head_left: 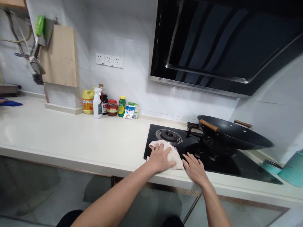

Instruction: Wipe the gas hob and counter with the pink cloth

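Observation:
My left hand (160,158) presses down on a pale pink cloth (174,156), its fingers gripping the bunched fabric. The cloth lies over the front left corner of the black gas hob (227,166), partly on the counter's front strip. Just to the right, my right hand (194,167) rests palm down at the hob's front edge, fingers stretched out and holding nothing. Behind the cloth is the left burner (169,136), with no pot support on it. A large dark wok (233,134) with wooden handles sits over the right burner.
A range hood (213,47) overhangs the hob. Against the wall stand a spray bottle (97,104), a yellow jug (88,101), a red-lidded jar (112,107) and other seasonings. A turquoise container (292,170) is at the right. A cutting board (60,56) hangs at left.

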A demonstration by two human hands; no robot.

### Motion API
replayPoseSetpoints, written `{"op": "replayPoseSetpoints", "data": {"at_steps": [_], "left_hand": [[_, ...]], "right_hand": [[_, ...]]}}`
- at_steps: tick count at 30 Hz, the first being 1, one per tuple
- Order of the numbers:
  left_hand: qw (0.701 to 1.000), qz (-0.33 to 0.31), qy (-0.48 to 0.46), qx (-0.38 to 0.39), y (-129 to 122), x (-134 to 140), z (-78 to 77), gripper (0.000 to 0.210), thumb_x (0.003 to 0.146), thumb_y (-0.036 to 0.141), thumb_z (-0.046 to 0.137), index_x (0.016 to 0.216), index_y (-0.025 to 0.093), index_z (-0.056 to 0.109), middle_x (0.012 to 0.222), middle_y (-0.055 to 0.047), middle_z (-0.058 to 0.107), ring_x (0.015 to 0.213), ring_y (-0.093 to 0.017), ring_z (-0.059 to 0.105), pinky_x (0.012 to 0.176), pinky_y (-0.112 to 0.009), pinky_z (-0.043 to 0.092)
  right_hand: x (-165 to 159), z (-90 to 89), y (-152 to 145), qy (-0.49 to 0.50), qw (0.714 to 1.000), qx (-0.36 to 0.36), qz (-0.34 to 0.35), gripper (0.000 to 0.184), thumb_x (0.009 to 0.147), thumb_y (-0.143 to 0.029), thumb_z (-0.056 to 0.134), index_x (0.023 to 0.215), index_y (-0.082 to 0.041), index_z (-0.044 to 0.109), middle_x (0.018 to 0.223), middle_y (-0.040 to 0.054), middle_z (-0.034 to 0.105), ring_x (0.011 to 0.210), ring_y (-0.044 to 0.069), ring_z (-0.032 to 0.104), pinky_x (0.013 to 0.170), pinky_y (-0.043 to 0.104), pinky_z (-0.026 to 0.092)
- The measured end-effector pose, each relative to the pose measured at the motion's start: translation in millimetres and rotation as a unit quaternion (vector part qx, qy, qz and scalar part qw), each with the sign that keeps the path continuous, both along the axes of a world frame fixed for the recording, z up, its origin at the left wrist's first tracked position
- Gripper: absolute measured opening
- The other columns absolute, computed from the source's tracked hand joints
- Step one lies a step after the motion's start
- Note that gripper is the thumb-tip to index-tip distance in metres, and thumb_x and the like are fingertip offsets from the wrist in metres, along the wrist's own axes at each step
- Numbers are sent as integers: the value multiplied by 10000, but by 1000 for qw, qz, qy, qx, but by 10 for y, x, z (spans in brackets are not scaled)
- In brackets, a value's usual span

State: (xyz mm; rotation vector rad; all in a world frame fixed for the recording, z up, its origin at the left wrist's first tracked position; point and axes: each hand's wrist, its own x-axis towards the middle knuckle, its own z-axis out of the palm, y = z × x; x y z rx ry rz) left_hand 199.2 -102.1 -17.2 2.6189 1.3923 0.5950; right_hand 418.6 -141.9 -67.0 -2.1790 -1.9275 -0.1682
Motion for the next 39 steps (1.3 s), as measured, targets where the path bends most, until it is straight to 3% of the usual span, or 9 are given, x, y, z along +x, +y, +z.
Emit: {"op": "replayPoseSetpoints", "data": {"at_steps": [4, 12, 21, 27, 33, 39], "left_hand": [[998, -5, 17, -55, 201, -19, 74, 853, 748, 784, 500, 1465, 334, 407, 1581, -126, 307, 1444, -434, 197, 1123, -685, 102], [996, 83, 14, -16, 636, -190, 40, 817, 768, 780, 485, 1446, 329, 421, 1529, -135, 388, 1406, -424, 289, 1112, -676, 140], [983, 180, 21, -23, 848, -763, 32, 809, 818, 773, 407, 1468, 293, 387, 1471, -169, 462, 1368, -413, 376, 1084, -646, 229], [981, 185, 58, 10, 700, -1106, -6, 758, 875, 719, 363, 1473, 256, 402, 1493, -169, 442, 1380, -409, 355, 1081, -638, 248], [982, 151, 103, 48, 270, -1444, -75, 678, 930, 621, 351, 1482, 231, 404, 1507, -151, 435, 1409, -398, 312, 1089, -618, 264], [982, 153, 86, 70, -8, -1522, -102, 670, 915, 617, 413, 1449, 214, 452, 1472, -172, 470, 1406, -389, 333, 1105, -584, 269]], "right_hand": [[-19, 27, -12, 10, 1000, -3, -3, 544, 1013, -456, 248, 1497, -271, 412, 1598, 27, 304, 1485, 212, 223, 1193, 495, 151], [-31, 41, -24, 29, 1000, 6, 10, 542, 1016, -463, 258, 1491, -263, 425, 1595, 44, 310, 1486, 218, 220, 1198, 490, 123], [-60, 107, -58, 59, 998, 5, 15, 546, 1014, -466, 270, 1483, -246, 441, 1595, 56, 310, 1490, 232, 210, 1200, 499, 111], [-64, 118, -63, 69, 997, 9, 18, 552, 1015, -475, 266, 1483, -240, 441, 1594, 61, 310, 1490, 242, 208, 1199, 506, 111], [-74, 137, -66, 73, 997, 9, 20, 541, 1014, -467, 280, 1482, -248, 441, 1595, 62, 310, 1492, 244, 204, 1197, 513, 105], [-59, 98, -50, 59, 998, 13, 13, 532, 1011, -456, 286, 1473, -253, 454, 1586, 55, 329, 1485, 239, 228, 1196, 506, 126]]}}
